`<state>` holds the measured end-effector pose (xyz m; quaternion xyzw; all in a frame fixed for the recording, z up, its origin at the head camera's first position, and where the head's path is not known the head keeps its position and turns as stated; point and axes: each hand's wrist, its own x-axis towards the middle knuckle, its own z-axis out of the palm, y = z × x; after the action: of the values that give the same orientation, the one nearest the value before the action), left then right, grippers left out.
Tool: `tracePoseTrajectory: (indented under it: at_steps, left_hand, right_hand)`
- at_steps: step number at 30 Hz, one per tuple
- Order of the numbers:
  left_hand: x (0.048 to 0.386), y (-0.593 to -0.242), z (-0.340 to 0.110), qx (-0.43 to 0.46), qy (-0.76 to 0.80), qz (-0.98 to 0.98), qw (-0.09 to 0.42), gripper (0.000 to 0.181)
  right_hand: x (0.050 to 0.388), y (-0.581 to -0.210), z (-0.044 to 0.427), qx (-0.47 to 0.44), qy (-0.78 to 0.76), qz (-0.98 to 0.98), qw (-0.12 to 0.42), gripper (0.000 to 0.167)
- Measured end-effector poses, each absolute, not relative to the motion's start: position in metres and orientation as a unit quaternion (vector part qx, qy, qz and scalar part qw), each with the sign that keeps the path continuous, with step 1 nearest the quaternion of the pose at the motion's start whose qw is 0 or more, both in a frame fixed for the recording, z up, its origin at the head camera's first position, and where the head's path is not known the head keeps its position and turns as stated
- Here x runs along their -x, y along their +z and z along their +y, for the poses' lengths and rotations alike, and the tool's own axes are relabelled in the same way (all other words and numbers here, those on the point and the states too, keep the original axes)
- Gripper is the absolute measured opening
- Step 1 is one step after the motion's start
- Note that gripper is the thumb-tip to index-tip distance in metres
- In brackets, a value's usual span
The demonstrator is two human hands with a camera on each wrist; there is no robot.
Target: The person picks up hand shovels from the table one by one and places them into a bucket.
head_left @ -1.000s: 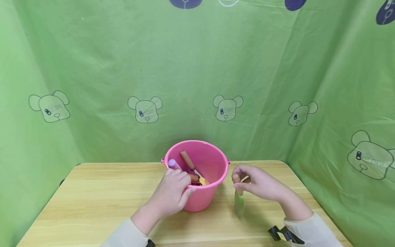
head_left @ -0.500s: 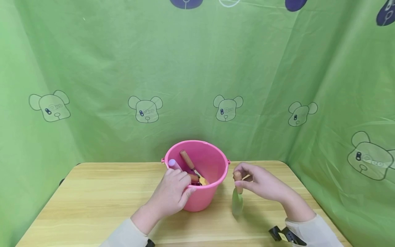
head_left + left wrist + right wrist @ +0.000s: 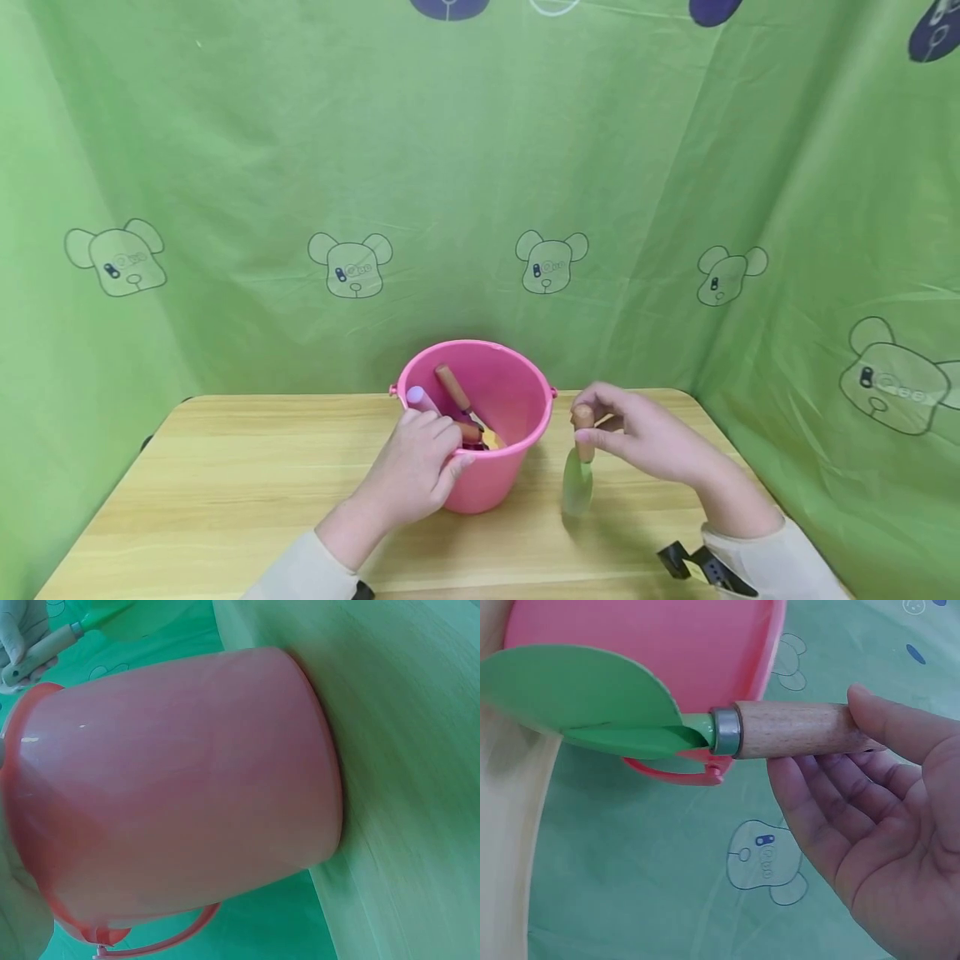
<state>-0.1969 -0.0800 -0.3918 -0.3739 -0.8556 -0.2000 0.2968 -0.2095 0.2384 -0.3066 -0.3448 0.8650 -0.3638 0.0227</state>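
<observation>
A pink bucket [image 3: 486, 490] stands upright on the wooden table. My left hand [image 3: 412, 467] grips its near-left rim, fingers over the edge and thumb outside. To the right of the bucket, my right hand [image 3: 637, 429] pinches the wooden handle of a green garden trowel [image 3: 577, 483] between thumb and fingers. The trowel hangs blade down; in the right wrist view its curved green blade [image 3: 592, 690] shows in front of the bucket. Inside the bucket lie a wooden-handled tool [image 3: 454, 387], a light purple rod end [image 3: 418, 397] and other pieces, partly hidden by my left hand.
The wooden table [image 3: 247, 492] extends to both sides of the bucket. A green curtain [image 3: 450, 183] printed with bear heads closes off the back and both sides. The bucket's pink carrying handle [image 3: 169, 941] hangs down its outside.
My right hand has moved slightly up and to the right with the trowel, whose blade has turned and shows broader. The left hand stays on the bucket rim.
</observation>
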Motion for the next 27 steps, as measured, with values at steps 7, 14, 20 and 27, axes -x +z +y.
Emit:
tracePoseTrajectory:
  at_steps: [7,14,20,27]
  left_hand:
    - [0.197,-0.392,-0.081,0.374,-0.198,-0.855,0.300,0.020]
    - [0.198,-0.395,-0.081,0.373,-0.195,-0.853,0.308,0.020]
    - [0.199,-0.396,-0.081,0.375,-0.195,-0.851,0.313,0.019]
    - [0.199,-0.396,-0.080,0.377,-0.194,-0.851,0.310,0.020]
  right_hand:
    - [0.205,-0.290,0.239,0.359,-0.364,0.859,-0.001,0.015]
    - [0.199,-0.274,0.238,0.377,-0.339,0.862,-0.034,0.015]
    - [0.192,-0.259,0.237,0.382,-0.324,0.864,-0.054,0.017]
    - [0.188,-0.246,0.240,0.391,-0.316,0.861,-0.077,0.018]
